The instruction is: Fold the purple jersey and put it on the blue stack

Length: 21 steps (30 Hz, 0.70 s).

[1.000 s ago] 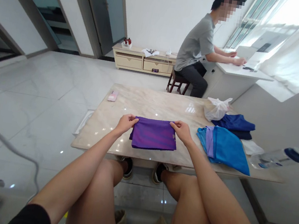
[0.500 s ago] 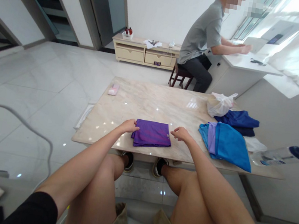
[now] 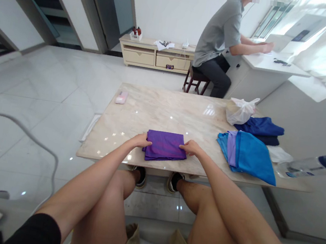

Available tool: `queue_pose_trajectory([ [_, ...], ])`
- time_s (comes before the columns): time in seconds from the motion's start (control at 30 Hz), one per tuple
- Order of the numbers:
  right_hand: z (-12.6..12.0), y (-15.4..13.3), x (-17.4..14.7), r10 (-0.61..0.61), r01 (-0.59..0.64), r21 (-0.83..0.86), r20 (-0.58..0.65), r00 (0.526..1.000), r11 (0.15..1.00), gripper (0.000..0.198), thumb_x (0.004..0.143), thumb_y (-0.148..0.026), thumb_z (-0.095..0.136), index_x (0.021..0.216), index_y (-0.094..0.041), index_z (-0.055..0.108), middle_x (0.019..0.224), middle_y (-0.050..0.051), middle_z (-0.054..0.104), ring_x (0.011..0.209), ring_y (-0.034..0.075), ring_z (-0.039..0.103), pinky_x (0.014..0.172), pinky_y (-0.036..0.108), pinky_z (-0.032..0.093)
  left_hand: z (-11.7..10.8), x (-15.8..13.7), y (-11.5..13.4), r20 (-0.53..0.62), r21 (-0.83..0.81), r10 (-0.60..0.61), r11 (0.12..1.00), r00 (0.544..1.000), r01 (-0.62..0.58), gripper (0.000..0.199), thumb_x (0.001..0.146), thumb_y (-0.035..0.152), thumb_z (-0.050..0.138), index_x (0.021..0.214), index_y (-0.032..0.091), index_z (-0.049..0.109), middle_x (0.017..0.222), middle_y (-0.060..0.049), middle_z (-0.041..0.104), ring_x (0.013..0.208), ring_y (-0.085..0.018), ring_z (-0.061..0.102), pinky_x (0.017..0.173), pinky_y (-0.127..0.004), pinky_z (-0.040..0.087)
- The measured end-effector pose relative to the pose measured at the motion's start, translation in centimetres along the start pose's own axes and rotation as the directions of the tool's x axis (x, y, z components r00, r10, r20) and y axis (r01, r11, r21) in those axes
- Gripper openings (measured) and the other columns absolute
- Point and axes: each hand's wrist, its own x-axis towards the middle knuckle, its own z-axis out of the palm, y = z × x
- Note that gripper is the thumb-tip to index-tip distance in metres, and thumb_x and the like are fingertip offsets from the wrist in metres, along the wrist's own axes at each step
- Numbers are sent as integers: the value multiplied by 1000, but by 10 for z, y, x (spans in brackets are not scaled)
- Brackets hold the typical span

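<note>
A folded purple cloth (image 3: 165, 146) lies flat on the marble-topped table (image 3: 165, 106), close to its front edge. My left hand (image 3: 140, 140) pinches the cloth's left edge, its thumb on top and the fingers underneath. At the opposite edge my right hand (image 3: 190, 147) grips the cloth the same way. To the right lies a pile of folded fabric: a bright blue cloth (image 3: 254, 157), a lilac cloth (image 3: 231, 147) and, behind them, a dark blue cloth (image 3: 261, 127).
Behind the blue fabrics sits a white plastic bag (image 3: 241, 111). A clear bottle (image 3: 307, 167) stands at the table's right end, and a small pink packet (image 3: 121, 97) lies far left. Beyond the table, a person in a grey shirt (image 3: 222, 32) sits on a stool.
My right hand has moved left from just beside the purple cloth and now grips its right edge. My left hand stays at the left edge. The view has shifted slightly.
</note>
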Motion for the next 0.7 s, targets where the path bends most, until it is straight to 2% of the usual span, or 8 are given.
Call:
queue_pose_trajectory([
  [0.17,7,-6,-3,25,-25,-4,-33,999,1000,43,89,-52,90,74,-15,73,55,10,66,60,25,71,55,29,54,-3,-1,8,-9,53,20,998,1000,-19,14,72,26,88,83,23,80,91,-7,84,104,-34,78,94,-34,59],
  [0.3,9,-11,-5,45,-45,5,10,999,999,42,98,-49,80,75,-14,73,55,12,68,56,23,69,52,28,53,-6,-1,9,-48,143,-12,989,999,19,25,80,35,84,102,23,82,115,-12,84,119,-37,75,98,-35,56],
  [0.4,9,-11,-6,52,-53,26,47,998,998,39,98,-46,80,77,-13,73,55,11,68,53,22,68,51,28,53,-6,-1,9,-77,192,-27,981,997,41,36,86,42,79,116,21,80,128,-16,81,124,-37,73,99,-35,55],
  [0.5,9,-12,-8,41,-46,64,64,997,997,33,95,-38,83,78,-14,71,58,9,69,53,21,68,52,28,55,-6,-2,10,-94,218,-36,974,995,56,39,88,44,77,119,20,79,129,-18,80,125,-36,73,98,-35,54],
  [0.7,11,-23,-13,13,-17,198,19,1000,980,23,82,-21,91,75,-15,70,64,4,69,60,18,69,56,23,54,-10,-7,15,-123,251,-27,966,992,57,35,87,43,78,115,22,79,125,-16,82,122,-35,75,95,-34,55],
])
